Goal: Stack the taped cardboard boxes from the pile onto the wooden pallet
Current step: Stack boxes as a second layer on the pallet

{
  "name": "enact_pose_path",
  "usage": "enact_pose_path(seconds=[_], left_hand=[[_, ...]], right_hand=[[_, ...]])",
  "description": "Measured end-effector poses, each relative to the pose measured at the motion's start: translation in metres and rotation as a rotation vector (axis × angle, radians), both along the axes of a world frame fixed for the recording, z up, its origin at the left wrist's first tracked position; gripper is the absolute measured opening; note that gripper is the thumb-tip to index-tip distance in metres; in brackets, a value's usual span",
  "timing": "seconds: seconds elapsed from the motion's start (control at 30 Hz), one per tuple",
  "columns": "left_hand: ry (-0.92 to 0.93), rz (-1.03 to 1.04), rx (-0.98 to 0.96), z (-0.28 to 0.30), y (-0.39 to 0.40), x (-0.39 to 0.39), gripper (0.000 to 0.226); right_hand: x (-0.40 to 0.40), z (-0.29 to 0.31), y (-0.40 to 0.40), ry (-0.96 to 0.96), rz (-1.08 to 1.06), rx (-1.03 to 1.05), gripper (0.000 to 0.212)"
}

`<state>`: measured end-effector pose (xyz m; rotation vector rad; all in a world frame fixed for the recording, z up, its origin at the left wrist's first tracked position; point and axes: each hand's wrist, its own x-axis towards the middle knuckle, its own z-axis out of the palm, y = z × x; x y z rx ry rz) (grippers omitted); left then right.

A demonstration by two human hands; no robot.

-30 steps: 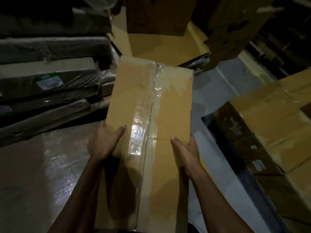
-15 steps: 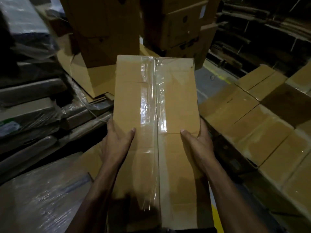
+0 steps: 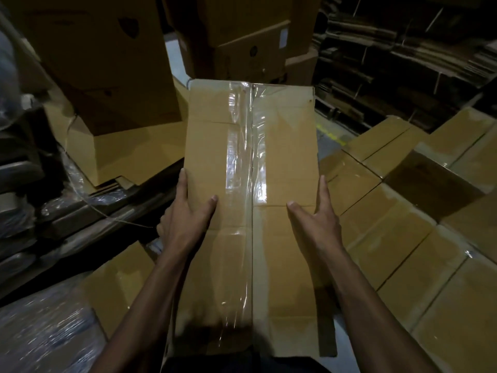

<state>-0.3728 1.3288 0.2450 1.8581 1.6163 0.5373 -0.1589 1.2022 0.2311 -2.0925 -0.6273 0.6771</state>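
Both hands, left hand (image 3: 185, 224) and right hand (image 3: 320, 224), clamp a long taped box (image 3: 252, 211) by its sides. Stacked boxes (image 3: 403, 238) lie right; tall cartons (image 3: 107, 63) stand far left.

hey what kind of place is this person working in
Most likely a warehouse or packing storeroom: rows of taped boxes on the right, flattened cardboard stacks behind, and shrink-wrapped bundles on the left.

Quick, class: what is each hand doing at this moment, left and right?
Left hand: grips the left edge of the taped cardboard box, thumb on top.
Right hand: grips the box's right edge, thumb on top.
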Motion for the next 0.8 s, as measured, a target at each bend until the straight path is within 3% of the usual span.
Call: enact_pose_path(seconds=[0.4,0.8], left_hand=[[0.047,-0.161,-0.055,-0.030,0.100,0.112,0.087],[0.038,-0.476,-0.041,-0.040,0.318,0.222,0.086]], right_hand=[[0.077,-0.009,0.052,-0.010,-0.205,-0.044,0.093],[0.127,-0.011,0.228,-0.017,-0.520,-0.065,0.092]])
